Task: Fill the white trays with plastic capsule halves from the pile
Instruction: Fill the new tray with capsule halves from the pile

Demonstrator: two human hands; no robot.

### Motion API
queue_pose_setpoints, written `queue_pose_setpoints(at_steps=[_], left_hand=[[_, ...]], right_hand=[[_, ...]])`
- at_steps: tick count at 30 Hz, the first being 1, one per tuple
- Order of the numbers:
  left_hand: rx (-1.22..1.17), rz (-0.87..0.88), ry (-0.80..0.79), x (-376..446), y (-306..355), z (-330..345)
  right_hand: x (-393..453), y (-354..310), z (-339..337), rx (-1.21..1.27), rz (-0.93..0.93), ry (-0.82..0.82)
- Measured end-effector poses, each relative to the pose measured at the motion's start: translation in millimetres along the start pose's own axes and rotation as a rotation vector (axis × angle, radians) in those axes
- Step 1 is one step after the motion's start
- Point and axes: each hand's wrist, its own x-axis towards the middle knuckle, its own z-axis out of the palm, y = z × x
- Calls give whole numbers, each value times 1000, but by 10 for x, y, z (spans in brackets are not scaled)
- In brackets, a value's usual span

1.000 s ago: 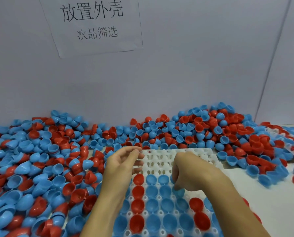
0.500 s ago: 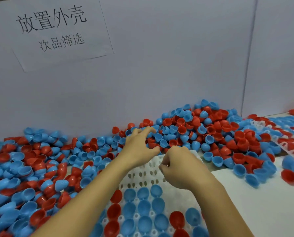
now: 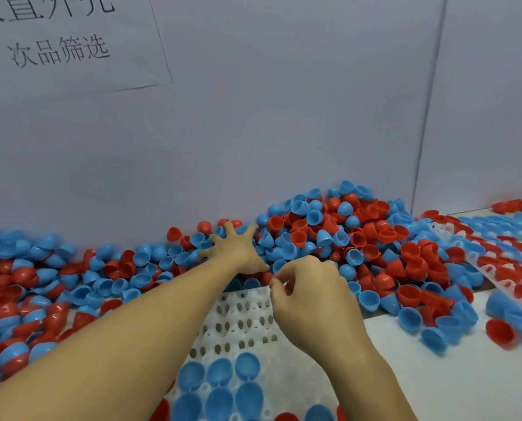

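Note:
A white tray (image 3: 238, 323) with rows of holes lies in front of me. Its near rows hold blue and red capsule halves (image 3: 220, 372); its far rows are bare. A big pile of red and blue capsule halves (image 3: 360, 238) runs along the wall behind it. My left hand (image 3: 235, 247) is stretched out past the tray, fingers spread flat on the pile. My right hand (image 3: 311, 296) sits at the tray's far right corner, its curled fingers and thumb pinching the tray's edge.
A second white tray (image 3: 478, 262) filled with red and blue halves lies at the right, part buried by the pile. Loose halves are scattered over the white table (image 3: 436, 375). A grey wall with a paper sign (image 3: 56, 41) closes the back.
My left hand has left the tray's far rows and reached forward into the pile, fingers now spread. My right hand has shifted up to the tray's far corner. The view has swung right.

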Motion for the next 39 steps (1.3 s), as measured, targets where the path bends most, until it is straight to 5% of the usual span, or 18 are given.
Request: queue_pose_setpoints(at_steps=[3, 8, 17, 26, 32, 39], left_hand=[[13, 21, 134, -15, -71, 60], [-2, -8, 58, -42, -113, 2], [-48, 130, 262, 44, -464, -16], [-284, 147, 280, 126, -644, -352], [-735, 54, 422, 138, -666, -557], [-437, 158, 379, 62, -889, -598]], right_hand=[[-11, -21, 19, 21, -3, -11], [-11, -33, 36, 33, -7, -33], [-13, -68, 48, 72, -12, -46], [-21, -88, 52, 101, -26, -38], [-19, -79, 38, 122, -24, -43], [-35, -138, 54, 135, -41, -77]])
